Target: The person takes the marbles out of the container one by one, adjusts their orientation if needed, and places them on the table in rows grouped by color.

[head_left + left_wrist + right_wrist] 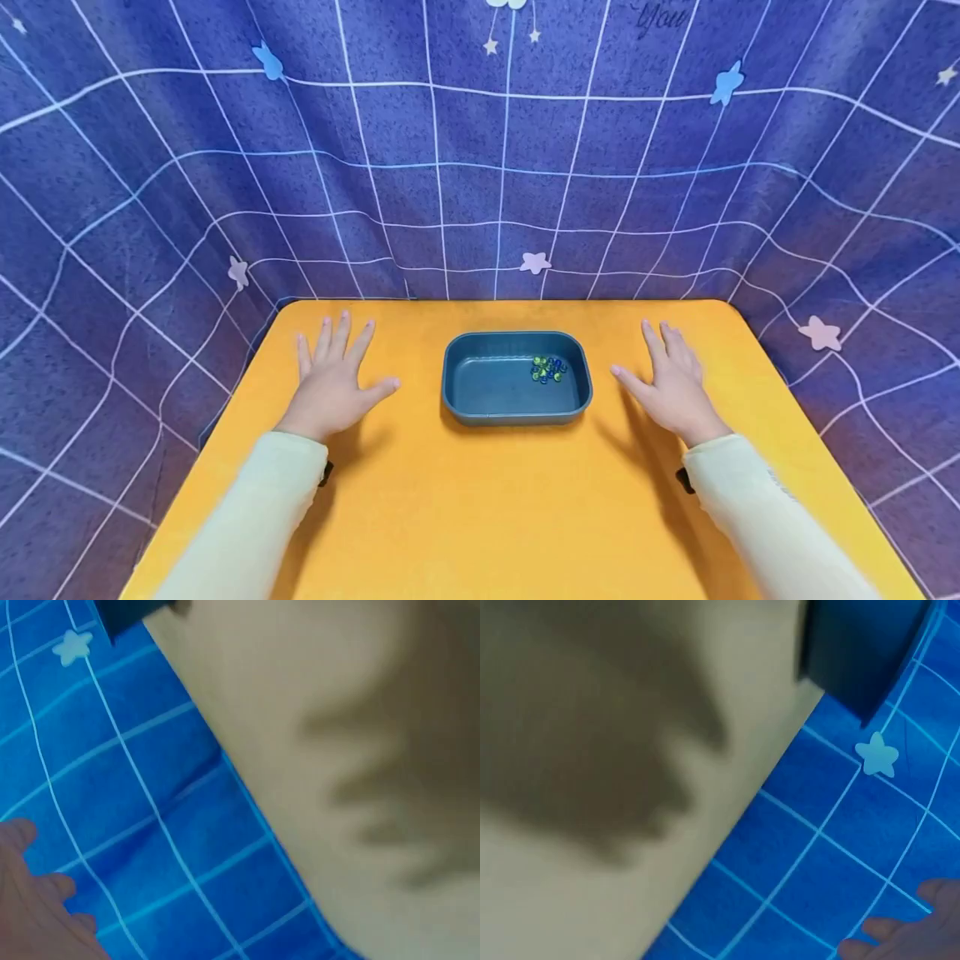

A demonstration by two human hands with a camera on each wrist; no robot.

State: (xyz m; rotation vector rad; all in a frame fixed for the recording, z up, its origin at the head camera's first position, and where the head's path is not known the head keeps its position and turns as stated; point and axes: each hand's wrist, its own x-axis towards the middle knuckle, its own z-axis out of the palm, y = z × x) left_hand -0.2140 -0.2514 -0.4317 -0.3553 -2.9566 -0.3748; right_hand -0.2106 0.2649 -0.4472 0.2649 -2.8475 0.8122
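A dark blue-grey rectangular tray [480,400] with rounded corners sits on the yellow table. Several green and blue glass marbles [549,369] lie clustered toward its right end. To the left of the tray is my left hand [330,387], fingers spread and thumb pointing at the tray, holding nothing. My right hand [675,387] is on the other side, its fingers extended and also holding nothing. Both hands cast shadows on the tabletop. At the wrist views' edges, parts of the left hand [37,907] and right hand [915,930] show.
The yellow table [480,517] has rounded far corners. Behind it and along both sides hangs a blue curtain [465,192] with a white grid and star prints. Pale sleeves [247,508] cover both forearms, with a small black item [685,481] at the right cuff.
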